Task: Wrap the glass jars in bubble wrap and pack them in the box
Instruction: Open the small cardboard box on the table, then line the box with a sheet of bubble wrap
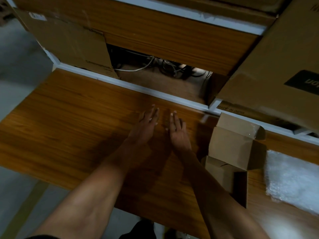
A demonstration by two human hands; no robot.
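My left hand [148,123] and my right hand [177,131] lie side by side over the wooden table [69,121], fingers straight, holding nothing. A small open cardboard box [229,152] with raised flaps stands on the table to the right of my right hand. A sheet of bubble wrap [293,180] lies flat at the right edge of the view, beyond the box. No glass jar is in view.
Large cardboard cartons stand at the back left [69,40] and at the right [284,57]. Between them a gap under a wooden panel shows tangled cables [155,64]. A white strip [120,81] edges the table's far side. Grey floor lies to the left.
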